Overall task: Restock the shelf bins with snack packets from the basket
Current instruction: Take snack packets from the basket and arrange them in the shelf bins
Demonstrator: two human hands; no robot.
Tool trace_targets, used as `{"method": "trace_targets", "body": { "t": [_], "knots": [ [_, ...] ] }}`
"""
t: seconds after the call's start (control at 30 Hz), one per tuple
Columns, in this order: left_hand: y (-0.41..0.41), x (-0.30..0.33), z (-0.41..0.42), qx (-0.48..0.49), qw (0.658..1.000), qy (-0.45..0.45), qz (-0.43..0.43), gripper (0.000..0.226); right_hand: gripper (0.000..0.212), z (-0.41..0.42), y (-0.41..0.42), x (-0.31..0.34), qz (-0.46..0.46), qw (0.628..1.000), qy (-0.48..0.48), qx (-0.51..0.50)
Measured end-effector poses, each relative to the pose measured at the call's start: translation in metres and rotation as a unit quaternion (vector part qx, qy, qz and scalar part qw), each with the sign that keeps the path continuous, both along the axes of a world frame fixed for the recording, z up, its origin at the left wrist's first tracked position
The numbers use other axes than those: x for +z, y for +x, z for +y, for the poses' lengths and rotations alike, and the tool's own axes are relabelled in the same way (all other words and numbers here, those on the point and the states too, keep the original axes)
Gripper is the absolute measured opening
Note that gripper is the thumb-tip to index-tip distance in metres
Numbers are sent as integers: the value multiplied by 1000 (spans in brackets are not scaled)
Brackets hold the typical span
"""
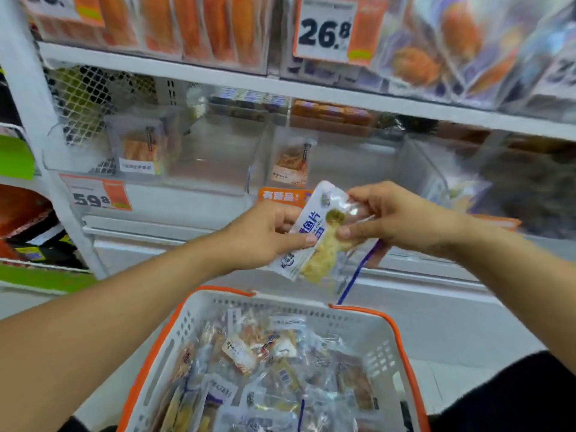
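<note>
1. Both arms reach forward to mid-frame, and the left hand [265, 235] grips the lower left edge of a clear fish-slice snack packet [321, 235], thumb lying across its white label
2. The right hand [383, 216] pinches the same packet's right side, thumb underneath and fingers curled over the top
3. The packet hangs tilted above the far rim of the white, orange-trimmed basket [383, 347], which sits at lower centre, heaped with more packets
4. Just behind the hands, the clear shelf bins [339, 163] at mid-frame hold one orange packet each, with open room around them
5. Price tags read 59.8 at left and 26.8 at top
</note>
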State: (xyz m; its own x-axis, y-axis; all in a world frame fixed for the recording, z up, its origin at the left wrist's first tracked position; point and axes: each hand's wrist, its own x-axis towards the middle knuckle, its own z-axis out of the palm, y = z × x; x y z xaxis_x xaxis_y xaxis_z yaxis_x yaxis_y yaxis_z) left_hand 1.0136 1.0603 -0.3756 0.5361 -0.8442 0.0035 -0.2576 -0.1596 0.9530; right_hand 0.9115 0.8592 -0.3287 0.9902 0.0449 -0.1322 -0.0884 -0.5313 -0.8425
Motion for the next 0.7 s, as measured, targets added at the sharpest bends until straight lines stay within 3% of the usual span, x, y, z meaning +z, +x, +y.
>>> {"method": "trace_targets", "body": {
  "t": [0.1,0.2,0.3,0.43,0.6,0.7],
  "knots": [
    [-24,6,-40,71,994,-83,-7,19,12,-50,-40,17,-151,980,-41,-119],
    [-31,8,-63,74,996,-56,-10,24,4,-102,-79,42,-304,924,-126,-194],
    [-33,11,-76,73,996,-50,-6,22,16,-146,-111,48,-350,872,-245,-237],
    [-36,26,-99,65,997,-48,-13,20,8,-196,-121,38,-317,837,-356,-269],
    [-44,28,-115,62,997,-44,-8,18,9,-220,-81,19,-179,902,-326,-219],
    [-42,22,-114,71,997,-34,-3,18,11,-228,-61,5,-125,911,-330,-212]
  ]
}}
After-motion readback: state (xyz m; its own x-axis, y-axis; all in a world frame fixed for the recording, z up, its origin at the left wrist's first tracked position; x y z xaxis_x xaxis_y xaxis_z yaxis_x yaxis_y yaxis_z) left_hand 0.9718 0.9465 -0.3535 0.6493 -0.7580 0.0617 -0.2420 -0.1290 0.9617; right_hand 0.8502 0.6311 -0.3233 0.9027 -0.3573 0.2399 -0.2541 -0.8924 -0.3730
